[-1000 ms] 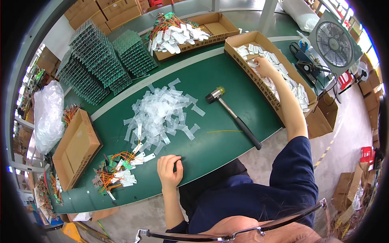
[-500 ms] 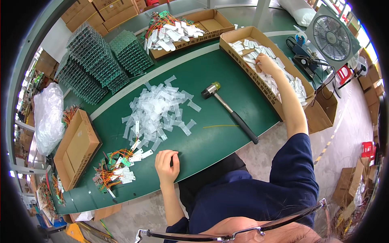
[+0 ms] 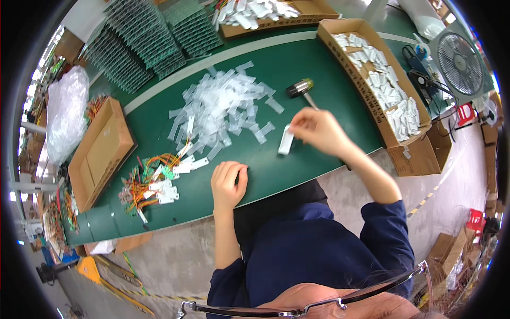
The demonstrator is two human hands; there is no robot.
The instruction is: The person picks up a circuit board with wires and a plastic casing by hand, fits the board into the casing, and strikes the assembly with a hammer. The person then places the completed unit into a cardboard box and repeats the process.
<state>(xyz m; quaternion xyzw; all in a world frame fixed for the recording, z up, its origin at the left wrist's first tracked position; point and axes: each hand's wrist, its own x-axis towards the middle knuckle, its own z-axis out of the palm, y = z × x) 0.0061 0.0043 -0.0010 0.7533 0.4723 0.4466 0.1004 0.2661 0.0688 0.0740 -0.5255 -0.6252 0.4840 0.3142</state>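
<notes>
The right hand [image 3: 317,130] is up over the green tabletop [image 3: 329,74], not far from the near edge, and its grip is pinched on one white plastic case [image 3: 286,142]. The thumb and fingers have the top end of the case, and the other end tips down toward the near edge. I cannot tell if that low end touches the tabletop. The left hand [image 3: 229,183] rests by the near edge, with its fingers curled in. A little dark spot shows by the fingertips, so I cannot tell if that grip has let go or has something in it.

A hammer [image 3: 302,87] lies farther in, and the right hand hides part of its handle. Around the middle of the tabletop is a big messy heap of clear strips [image 3: 223,98]. A smaller heap of wires, green boards and white tabs [image 3: 166,192] sits toward the near left corner. A brown box [image 3: 101,154] is at the left edge. Along the right edge is a long brown box [image 3: 353,80] with lots of white pieces [image 3: 405,119] in it. Toward the far edge I see tall stacks of green racks [image 3: 141,40]
</notes>
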